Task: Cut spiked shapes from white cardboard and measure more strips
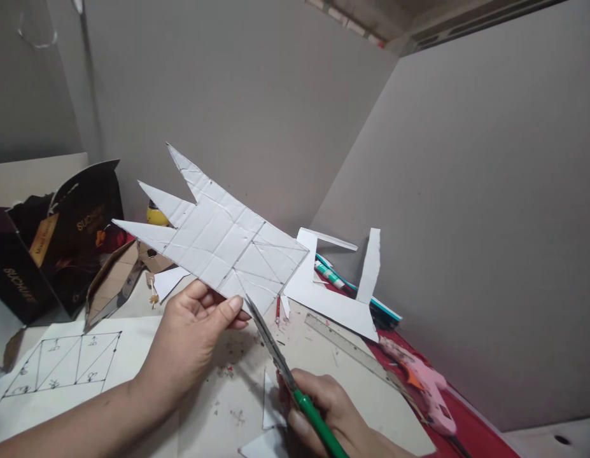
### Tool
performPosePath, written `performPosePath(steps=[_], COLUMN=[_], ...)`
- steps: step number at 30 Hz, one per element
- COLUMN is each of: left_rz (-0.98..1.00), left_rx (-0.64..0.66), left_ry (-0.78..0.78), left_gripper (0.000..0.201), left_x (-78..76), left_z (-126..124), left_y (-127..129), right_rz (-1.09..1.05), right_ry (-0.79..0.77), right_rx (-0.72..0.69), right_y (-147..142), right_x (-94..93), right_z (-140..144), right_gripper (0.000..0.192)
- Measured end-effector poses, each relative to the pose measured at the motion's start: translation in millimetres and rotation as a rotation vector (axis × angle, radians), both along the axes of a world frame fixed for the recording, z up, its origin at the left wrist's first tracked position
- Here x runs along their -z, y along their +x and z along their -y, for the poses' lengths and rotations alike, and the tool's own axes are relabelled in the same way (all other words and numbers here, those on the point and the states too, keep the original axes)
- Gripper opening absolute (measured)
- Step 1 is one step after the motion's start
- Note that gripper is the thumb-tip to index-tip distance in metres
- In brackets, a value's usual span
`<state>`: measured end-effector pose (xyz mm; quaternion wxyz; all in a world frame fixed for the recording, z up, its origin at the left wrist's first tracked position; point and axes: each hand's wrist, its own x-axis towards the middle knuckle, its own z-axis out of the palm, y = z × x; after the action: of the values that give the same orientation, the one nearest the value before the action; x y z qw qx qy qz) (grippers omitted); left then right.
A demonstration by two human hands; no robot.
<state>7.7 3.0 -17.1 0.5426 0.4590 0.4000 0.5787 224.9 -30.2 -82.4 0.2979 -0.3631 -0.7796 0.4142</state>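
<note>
My left hand (194, 331) pinches the lower edge of a white cardboard piece (218, 229) between thumb and fingers. Three pointed spikes stick out at the piece's upper left, and pencil lines cross its right part. In my right hand (328, 407) is a pair of scissors (275, 350) with green handles, my fingers wrapped around them. The scissors' tip is at the cardboard's lower edge, just right of my left thumb. I cannot tell how far the blades are apart.
On the table lie a paper with a drawn triangle pattern (75, 359), a clear ruler (352, 350) and cut white scraps (275, 407). A black box (60, 242) stands left. White cardboard offcuts (318, 292) and a pink glue gun (428, 388) are right. Grey panels rise behind.
</note>
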Motion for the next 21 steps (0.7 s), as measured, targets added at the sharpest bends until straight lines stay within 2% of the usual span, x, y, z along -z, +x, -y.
performPosePath(steps=[6, 11, 21], left_rz=[-0.019, -0.027, 0.011], left_rx=[0.006, 0.000, -0.024], left_ry=[-0.010, -0.008, -0.044], left_gripper=[0.014, 0.015, 0.016], left_x=[-3.9, -6.6, -8.6], left_z=[2, 4, 4], left_y=[0, 0, 0], right_rz=[-0.042, -0.058, -0.034], right_ry=[-0.024, 0.018, 0.027], right_rx=[0.007, -0.030, -0.018], right_y=[-1, -1, -1], right_x=[7.1, 11.1, 4.4], right_z=[1, -1, 0], right_gripper=[0.036, 0.033, 0.031])
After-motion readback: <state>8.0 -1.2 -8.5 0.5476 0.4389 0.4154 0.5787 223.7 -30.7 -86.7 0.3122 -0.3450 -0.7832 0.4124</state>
